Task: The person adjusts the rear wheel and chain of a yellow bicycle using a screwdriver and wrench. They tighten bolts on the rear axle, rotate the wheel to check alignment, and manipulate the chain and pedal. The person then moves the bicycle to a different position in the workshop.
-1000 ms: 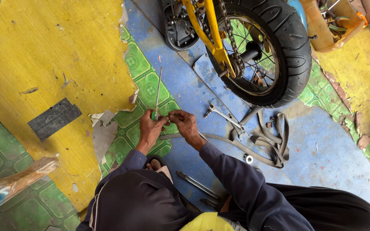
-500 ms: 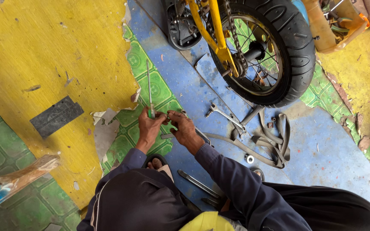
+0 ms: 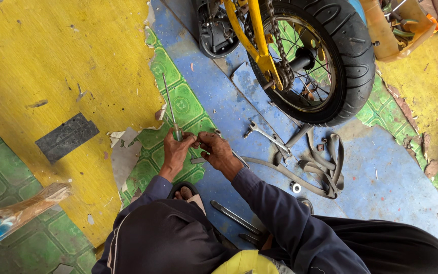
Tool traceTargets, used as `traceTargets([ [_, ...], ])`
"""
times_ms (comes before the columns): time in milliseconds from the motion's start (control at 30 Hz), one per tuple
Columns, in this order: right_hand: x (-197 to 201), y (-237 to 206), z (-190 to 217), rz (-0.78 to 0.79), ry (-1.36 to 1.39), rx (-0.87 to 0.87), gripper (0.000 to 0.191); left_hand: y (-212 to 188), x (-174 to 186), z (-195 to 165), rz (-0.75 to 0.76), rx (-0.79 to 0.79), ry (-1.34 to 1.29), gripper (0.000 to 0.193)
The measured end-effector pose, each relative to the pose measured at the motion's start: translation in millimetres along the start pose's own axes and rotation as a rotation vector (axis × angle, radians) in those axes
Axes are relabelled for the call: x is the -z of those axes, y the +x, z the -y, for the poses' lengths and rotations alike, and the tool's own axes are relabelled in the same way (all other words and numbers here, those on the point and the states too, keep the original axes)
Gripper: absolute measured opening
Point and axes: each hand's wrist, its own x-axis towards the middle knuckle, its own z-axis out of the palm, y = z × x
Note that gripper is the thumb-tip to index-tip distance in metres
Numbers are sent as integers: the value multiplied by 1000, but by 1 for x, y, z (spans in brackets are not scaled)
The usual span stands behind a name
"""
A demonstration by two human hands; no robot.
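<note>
1. Left hand (image 3: 176,152): closed round the lower end of a long thin metal rod (image 3: 170,109), which stands tilted up and away over the green patterned floor (image 3: 178,104).
2. Right hand (image 3: 218,151): fingers pinched on a small part just beside the rod's base (too small to identify).
3. Spanner (image 3: 264,136): lies on the blue floor, near the right hand.
4. Inner tube (image 3: 320,170): grey, slack, folded beside the spanner.
5. Wheel (image 3: 315,56): black tyre, yellow frame, chain, beyond the tube.

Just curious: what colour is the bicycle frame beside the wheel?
Yellow; the bicycle frame shows best in the head view.
</note>
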Motion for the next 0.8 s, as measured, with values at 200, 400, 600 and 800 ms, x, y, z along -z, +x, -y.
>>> traceTargets([
  [200,-3,-5,7,22,-29,-47,7,-2,3,-2,12,-26,5,28],
  [400,-1,-7,6,78,-72,-66,8,-2,4,-3,21,-36,0,29],
  [600,2,-1,-2,34,-57,-61,10,-3,7,-5,72,-17,7,28],
  [800,3,1,-3,35,-29,-78,11,-3,8,-4,50,15,-9,28],
])
